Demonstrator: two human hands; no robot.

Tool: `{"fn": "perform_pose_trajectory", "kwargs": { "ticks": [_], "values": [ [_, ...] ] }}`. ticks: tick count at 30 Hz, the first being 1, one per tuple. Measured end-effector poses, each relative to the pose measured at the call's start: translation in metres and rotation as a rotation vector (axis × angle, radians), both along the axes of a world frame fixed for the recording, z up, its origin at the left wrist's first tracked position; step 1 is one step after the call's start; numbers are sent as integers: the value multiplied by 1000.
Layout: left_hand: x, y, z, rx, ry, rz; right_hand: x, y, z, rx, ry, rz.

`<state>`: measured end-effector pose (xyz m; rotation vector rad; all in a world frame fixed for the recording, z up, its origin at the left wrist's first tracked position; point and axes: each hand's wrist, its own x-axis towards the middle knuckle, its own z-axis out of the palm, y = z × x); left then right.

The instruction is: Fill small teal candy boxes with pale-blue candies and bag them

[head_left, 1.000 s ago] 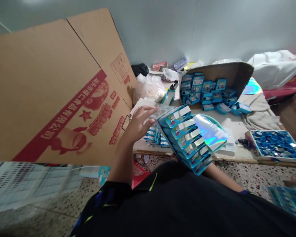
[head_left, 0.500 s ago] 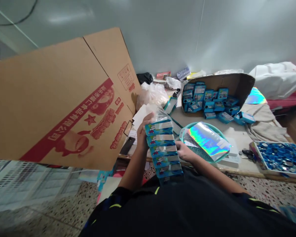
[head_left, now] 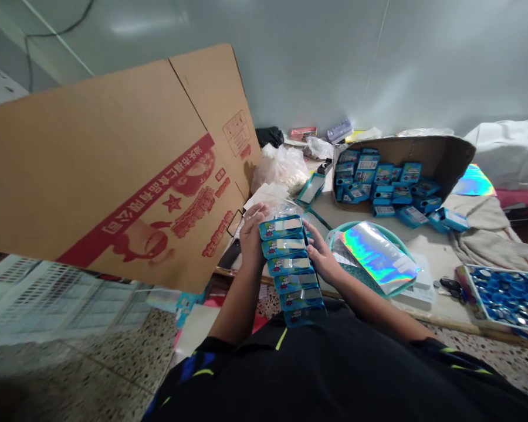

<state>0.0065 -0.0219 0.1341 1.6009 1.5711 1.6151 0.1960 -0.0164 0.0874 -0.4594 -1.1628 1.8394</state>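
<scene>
Blue boxes: 6 small boxes [head_left: 291, 265] stacked in 1 row inside a clear bag [head_left: 286, 207], held before the person's chest, at the table's front edge.
Long axis: from the chest outward to the table [head_left: 444, 258], leaning slightly left; the bag's loose plastic lies at the far end.
Box faces: narrow printed sides turned up, each with a pale strip at right.
Left hand [head_left: 251, 235]: grips the row's far left side.
Right hand [head_left: 321, 252]: fingers closed against the right side, thumb uppermost.
Open cardboard box [head_left: 446, 157]: loose blue boxes [head_left: 383, 176] heaped inside, several spilling out in front.
Teal basin [head_left: 361, 274]: a rainbow-shiny sheet [head_left: 378, 253] lying across it.
White tray [head_left: 469, 288]: filled with round blue pieces [head_left: 510, 299].
Large carton [head_left: 114, 129]: red print, with a star, 汕头市 and 食品有限公司 legible; contents hidden.
Box lettering: multicoloured, too small to read surely.
</scene>
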Motion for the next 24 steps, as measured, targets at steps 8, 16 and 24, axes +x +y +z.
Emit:
{"fn": "perform_pose_trajectory", "kwargs": {
  "ticks": [8, 16, 24],
  "values": [
    [-8, -19, 51, 97, 151, 148, -4, 3, 1, -47, -47, 25],
    [-8, -25, 62, 44, -192, 122, -2, -4, 14, -58, -161, -61],
    [-3, -24, 56, -79, -92, -16, -16, -2, 2, -131, -101, -120]
  ]
}}
